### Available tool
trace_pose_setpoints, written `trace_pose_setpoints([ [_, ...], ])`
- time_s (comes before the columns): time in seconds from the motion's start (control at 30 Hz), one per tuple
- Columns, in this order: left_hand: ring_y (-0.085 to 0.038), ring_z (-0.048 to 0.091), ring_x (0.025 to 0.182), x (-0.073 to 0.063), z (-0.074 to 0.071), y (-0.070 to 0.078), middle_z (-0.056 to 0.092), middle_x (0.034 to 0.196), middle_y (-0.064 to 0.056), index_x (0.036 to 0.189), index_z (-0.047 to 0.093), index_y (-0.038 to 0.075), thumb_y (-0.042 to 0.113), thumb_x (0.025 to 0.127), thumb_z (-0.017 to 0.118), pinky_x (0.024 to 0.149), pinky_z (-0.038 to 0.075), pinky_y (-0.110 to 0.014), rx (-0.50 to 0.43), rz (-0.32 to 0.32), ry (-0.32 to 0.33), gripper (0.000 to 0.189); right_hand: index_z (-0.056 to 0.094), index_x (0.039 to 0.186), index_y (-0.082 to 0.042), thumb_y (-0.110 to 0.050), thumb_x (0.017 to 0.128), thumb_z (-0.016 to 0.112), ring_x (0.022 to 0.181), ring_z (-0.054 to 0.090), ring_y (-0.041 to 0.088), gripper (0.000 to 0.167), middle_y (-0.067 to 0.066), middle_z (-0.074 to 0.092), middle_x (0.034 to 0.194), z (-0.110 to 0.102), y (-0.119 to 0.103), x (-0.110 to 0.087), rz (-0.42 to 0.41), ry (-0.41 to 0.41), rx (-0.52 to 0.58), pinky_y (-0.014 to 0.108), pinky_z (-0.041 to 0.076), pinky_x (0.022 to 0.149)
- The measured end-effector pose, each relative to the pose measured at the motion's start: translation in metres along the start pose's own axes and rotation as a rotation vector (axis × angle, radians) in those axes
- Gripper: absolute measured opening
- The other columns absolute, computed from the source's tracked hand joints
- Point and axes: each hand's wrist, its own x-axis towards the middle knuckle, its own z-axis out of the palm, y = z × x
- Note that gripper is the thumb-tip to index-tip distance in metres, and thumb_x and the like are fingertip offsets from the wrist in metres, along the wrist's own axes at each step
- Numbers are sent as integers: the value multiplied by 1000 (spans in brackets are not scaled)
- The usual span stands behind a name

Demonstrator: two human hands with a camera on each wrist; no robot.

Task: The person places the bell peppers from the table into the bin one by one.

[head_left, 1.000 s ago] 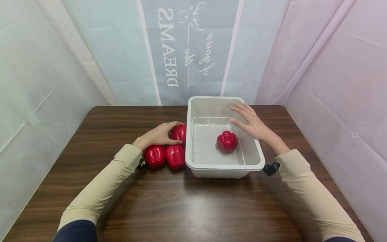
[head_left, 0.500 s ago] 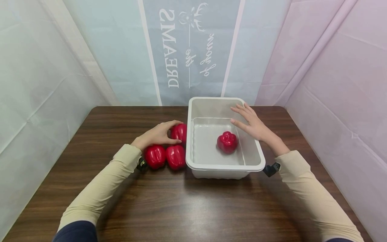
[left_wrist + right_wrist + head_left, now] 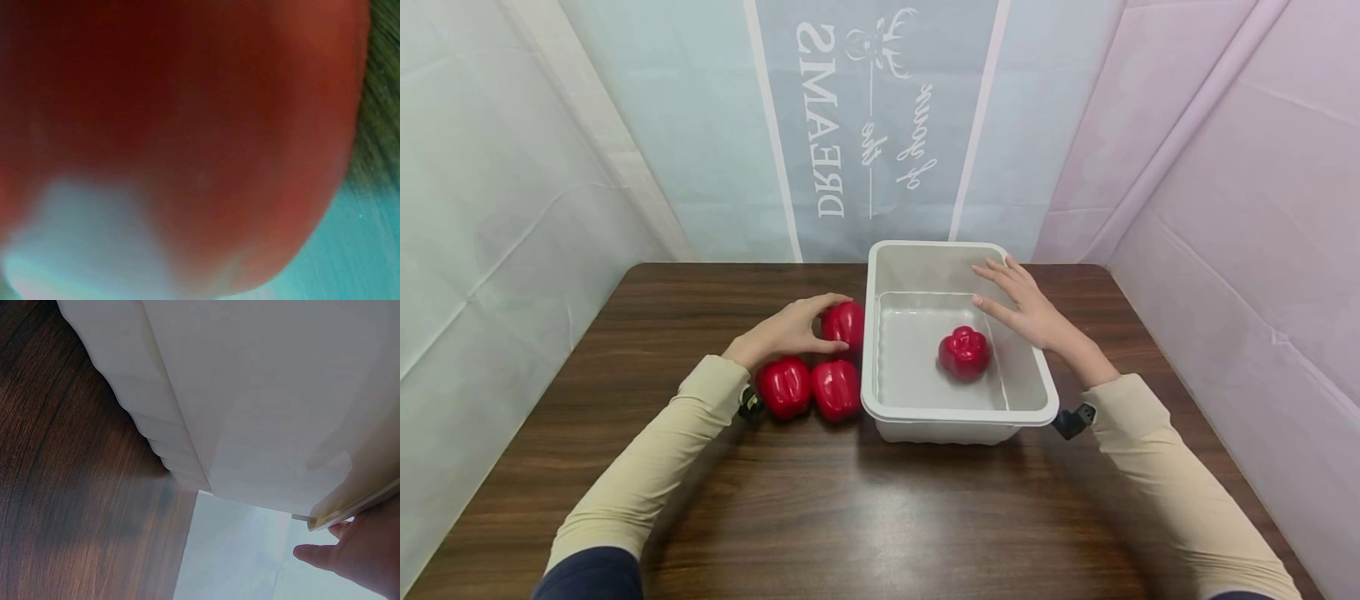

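From where I stand, the left hand [image 3: 786, 329], just left of the frame's centre, has its fingers curved round a red bell pepper [image 3: 844, 323], thumb on the near side and fingertips on the far side, so I take it as gripped; whether it is clear of the worktop [image 3: 880, 517] I cannot tell. Just below it, the nearer-left pepper [image 3: 785, 388] and the nearer-right pepper [image 3: 837, 389] lie side by side, close under that hand. Right of centre stands a light-grey plastic bin [image 3: 958, 414], with the inside pepper [image 3: 965, 353] on its floor toward the right wall. The right hand [image 3: 1018, 302] is over the bin's right rim, fingers spread and fairly straight, gripping nothing; how firmly it bears on the rim does not show. The trouble I would watch for is that left hold: the skin looks glossy and smooth and the thumb sits low, so the pepper could slip or twist out. Its right side sits right by the bin's left wall, so a low lift might catch the lip and shove the bin, since the right hand is not clasping it. A dropping wrist could also nudge the two neighbours and set them rolling.
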Motion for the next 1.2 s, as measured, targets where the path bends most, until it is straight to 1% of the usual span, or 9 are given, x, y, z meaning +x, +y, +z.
trace_pose_setpoints([
  [0.13,-11,54,107,-1,-1,-1,53,124,3,137,39,25,53,74,70,89,48,-35,-5,-13,-4,75,34,144,-19,-43,92,51,143,-5,25,60,13,19,153,0,0,0,5,-2,0,64,3,107],
  [0.27,-12,54,108,-2,-3,0,53,125,3,137,39,25,53,74,70,90,49,-37,-15,-23,-6,76,35,143,-18,-42,92,52,143,-4,26,59,13,20,153,0,0,-1,-1,3,-2,64,3,107],
  [0.37,-13,54,108,-3,-5,0,53,124,2,137,39,23,51,74,70,90,48,-39,-23,-17,1,76,35,143,-18,-42,92,52,143,-3,26,59,13,20,152,0,0,-1,-4,7,-2,64,3,107],
  [0.77,-12,54,105,-5,-9,1,53,124,2,136,40,23,48,74,72,89,49,-41,-49,4,27,74,36,143,-19,-42,92,52,143,-3,25,59,12,20,153,1,2,0,-2,8,-9,64,4,107],
  [0.97,-12,54,104,-6,-10,0,53,124,4,136,40,25,49,73,72,89,49,-42,-54,-13,32,75,35,143,-19,-43,91,52,143,-4,25,59,12,20,153,1,1,0,7,1,-6,64,4,107],
  [1.2,-13,54,105,-5,-13,-1,53,124,3,136,40,24,48,73,72,89,49,-40,-42,-16,43,75,35,143,-19,-43,91,52,143,-4,24,59,12,20,153,1,0,-1,6,2,-2,63,3,108],
])
